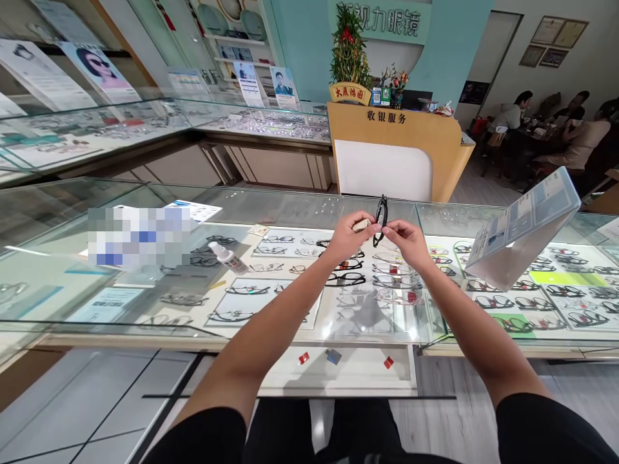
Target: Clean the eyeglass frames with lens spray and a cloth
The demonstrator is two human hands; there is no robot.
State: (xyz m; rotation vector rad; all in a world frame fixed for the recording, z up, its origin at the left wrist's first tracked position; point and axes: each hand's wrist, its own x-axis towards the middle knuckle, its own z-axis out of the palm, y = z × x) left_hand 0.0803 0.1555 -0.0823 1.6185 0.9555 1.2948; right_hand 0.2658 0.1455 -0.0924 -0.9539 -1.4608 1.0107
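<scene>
A pair of black-framed glasses is held upright above the glass display counter. My left hand is closed on a small beige cloth pressed against the frame. My right hand pinches the glasses from the other side. Both arms reach forward over the counter, which shows rows of spectacle frames under the glass.
A small white spray bottle lies on the counter to the left, beside papers. A tilted acrylic sign stand stands at the right. A wooden cashier desk with a potted plant is behind. Several people sit at a table far right.
</scene>
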